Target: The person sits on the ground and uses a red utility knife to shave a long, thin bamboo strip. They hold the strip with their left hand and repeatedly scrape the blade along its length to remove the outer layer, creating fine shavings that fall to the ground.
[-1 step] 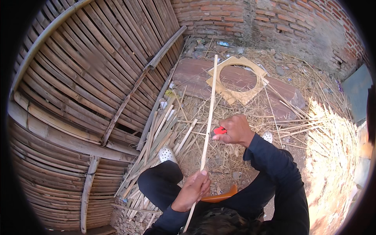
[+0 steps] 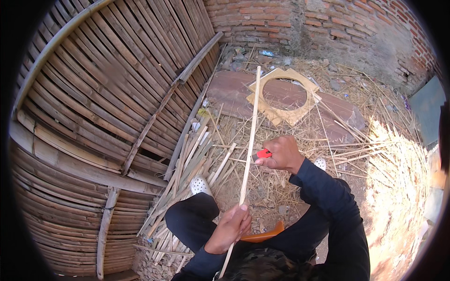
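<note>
The work now looks like shaving the long stick (image 2: 253, 126) with the red knife (image 2: 265, 153). The left hand (image 2: 230, 228) pinches the stick with its thumb on top. The right hand (image 2: 281, 154) is curled tight around the knife, so 2 hands are busy. The blade is at the stick's edge, but I cannot tell if it touches.

I think the next move calls for a still left hand and a light, flat push of the blade, with the left thumb kept out of its way.

The stick goes through the left hand. 1 end runs back toward the body, and the other points far ahead, passing just left of the right hand. More sticks (image 2: 202, 152) lie on the ground, ahead and left of the left hand.
</note>
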Tool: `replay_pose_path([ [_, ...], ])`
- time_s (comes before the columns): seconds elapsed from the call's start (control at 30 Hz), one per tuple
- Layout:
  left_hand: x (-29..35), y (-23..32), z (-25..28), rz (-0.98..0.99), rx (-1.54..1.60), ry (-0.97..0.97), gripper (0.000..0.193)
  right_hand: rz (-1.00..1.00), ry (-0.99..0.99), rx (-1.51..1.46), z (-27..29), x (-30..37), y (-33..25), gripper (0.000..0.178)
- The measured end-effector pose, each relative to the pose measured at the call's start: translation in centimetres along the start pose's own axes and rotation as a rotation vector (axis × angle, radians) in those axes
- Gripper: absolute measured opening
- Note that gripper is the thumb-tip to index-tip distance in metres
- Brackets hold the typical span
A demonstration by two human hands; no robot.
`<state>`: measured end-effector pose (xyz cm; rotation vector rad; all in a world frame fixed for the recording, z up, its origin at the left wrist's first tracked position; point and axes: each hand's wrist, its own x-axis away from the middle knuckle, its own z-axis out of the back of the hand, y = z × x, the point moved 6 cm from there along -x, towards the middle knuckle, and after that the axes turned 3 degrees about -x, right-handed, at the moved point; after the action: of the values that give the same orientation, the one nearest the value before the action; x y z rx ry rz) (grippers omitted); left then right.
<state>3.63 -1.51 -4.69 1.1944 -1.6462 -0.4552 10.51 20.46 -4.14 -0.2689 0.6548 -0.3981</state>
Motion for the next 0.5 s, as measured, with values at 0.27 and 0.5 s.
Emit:
replay_pose_path([
  [0.27, 9.3, -2.6, -2.4, 0.050, -0.016, -0.022, 0.034, -0.083, 0.004, -0.007, 4.4, 2.2, -3.1, 0.070],
  [0.5, 13.4, -4.6, -2.7, 0.047, -0.068, -0.021, 0.032, 0.021, 0.060, 0.135, 6.3, 1.9, -3.5, 0.071],
])
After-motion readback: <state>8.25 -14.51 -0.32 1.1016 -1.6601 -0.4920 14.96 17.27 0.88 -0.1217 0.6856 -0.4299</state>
